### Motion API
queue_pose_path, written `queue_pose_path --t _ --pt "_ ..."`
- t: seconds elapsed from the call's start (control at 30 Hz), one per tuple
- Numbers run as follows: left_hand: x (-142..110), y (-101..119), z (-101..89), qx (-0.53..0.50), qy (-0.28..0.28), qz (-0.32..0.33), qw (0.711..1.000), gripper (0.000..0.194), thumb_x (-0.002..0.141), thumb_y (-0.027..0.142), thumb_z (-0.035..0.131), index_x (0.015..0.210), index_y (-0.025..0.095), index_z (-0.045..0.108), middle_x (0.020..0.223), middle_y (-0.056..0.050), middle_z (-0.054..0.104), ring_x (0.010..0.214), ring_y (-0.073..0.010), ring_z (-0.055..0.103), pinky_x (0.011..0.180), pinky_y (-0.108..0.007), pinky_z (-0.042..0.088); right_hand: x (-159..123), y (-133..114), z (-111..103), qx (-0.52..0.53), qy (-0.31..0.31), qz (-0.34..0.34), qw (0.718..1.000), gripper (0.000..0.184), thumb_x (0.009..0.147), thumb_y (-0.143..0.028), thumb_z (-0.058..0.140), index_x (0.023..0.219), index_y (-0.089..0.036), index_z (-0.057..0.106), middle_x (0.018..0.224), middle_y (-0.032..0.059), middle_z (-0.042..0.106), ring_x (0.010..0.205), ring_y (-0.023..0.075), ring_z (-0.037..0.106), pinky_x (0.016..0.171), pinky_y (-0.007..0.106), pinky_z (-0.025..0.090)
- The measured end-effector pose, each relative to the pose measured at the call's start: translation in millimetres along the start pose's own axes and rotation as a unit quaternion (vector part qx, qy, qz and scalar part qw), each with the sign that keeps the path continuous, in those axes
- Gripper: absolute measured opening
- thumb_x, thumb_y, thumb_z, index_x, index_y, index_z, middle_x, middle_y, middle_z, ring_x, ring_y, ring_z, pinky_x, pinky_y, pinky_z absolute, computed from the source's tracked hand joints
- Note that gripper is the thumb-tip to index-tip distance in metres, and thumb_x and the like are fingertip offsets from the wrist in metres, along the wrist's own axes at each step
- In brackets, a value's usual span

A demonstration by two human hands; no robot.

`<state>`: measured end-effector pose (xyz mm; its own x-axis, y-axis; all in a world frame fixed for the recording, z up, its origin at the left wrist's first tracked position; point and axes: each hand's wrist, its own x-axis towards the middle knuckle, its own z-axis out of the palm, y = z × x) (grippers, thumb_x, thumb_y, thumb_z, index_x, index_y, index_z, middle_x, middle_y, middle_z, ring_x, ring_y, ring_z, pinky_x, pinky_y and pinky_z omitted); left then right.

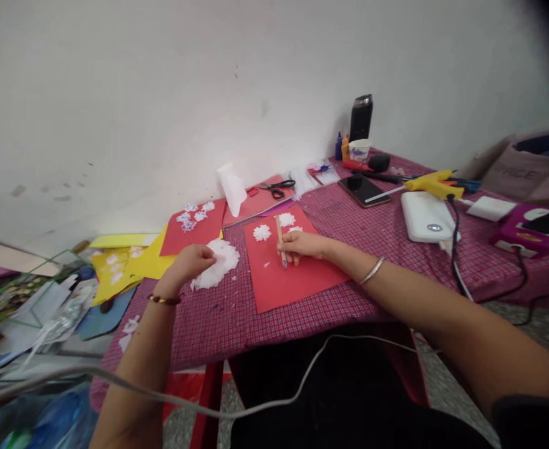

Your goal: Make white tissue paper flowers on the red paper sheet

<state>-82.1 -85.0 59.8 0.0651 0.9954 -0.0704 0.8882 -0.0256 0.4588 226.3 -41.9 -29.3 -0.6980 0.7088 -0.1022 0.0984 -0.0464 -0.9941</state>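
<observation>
My right hand [297, 246] is closed around a tan pen [279, 234], held nearly upright over a red sheet [281, 287]. White paper flowers lie on that sheet: one [262, 232] left of the pen, another [286, 219] behind it, and a third partly covered by my fingers. My left hand [193, 265] has its fingers pinched together at the edge of a pile of thin white paper pieces [218, 265]. Whether a piece is between those fingertips is too small to tell.
Behind lie scissors [278, 187], a rolled white paper [232, 189] and a red sheet with speckled flowers [194, 234]. To the right are a phone [363, 189], a yellow glue gun [433, 183], a white power bank [424, 215] and a black bottle [361, 118]. A cable [297, 390] crosses in front.
</observation>
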Motion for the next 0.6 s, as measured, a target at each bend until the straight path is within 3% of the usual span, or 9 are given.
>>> queue_pose_path --t 0.27,0.4,0.53,0.6 --pt "-10 0 -14.3 0.030 0.048 -0.002 0.998 0.033 0.060 0.035 0.070 0.049 0.021 0.042 0.045 0.006 0.038 0.047 -0.0108 0.035 0.047 -0.024 0.021 0 0 0 -0.001 0.011 0.007 1.000 0.025 0.090 -0.026 0.060 0.069 -0.014 0.057 0.050 -0.0020 0.061 0.038 0.0061 0.052 0.042 0.017 0.046" --pt "-16 6 -15.3 -0.017 0.048 0.003 0.999 0.025 0.065 0.035 0.066 0.060 0.021 0.046 0.050 0.007 0.041 0.047 -0.0105 0.038 0.047 -0.022 0.027 -1 1 1 0.005 0.014 0.008 1.000 0.024 0.091 -0.026 0.060 0.070 -0.014 0.057 0.051 -0.0022 0.061 0.039 0.0059 0.051 0.043 0.017 0.046" --pt "-13 2 -12.7 -0.059 0.043 0.013 0.997 0.019 0.060 0.032 0.066 0.068 0.020 0.054 0.058 0.005 0.050 0.053 -0.0114 0.047 0.052 -0.023 0.036 0 3 0 0.003 0.016 0.004 1.000 0.024 0.091 -0.027 0.060 0.071 -0.015 0.057 0.051 -0.0024 0.061 0.038 0.0056 0.051 0.042 0.016 0.045" --pt "-12 -3 -12.0 -0.076 0.039 0.013 0.996 0.024 0.058 0.032 0.064 0.078 0.019 0.059 0.063 0.003 0.056 0.057 -0.0127 0.052 0.055 -0.024 0.039 1 3 0 0.005 0.016 0.004 1.000 0.024 0.091 -0.027 0.060 0.070 -0.015 0.056 0.051 -0.0026 0.061 0.038 0.0054 0.051 0.042 0.016 0.045"
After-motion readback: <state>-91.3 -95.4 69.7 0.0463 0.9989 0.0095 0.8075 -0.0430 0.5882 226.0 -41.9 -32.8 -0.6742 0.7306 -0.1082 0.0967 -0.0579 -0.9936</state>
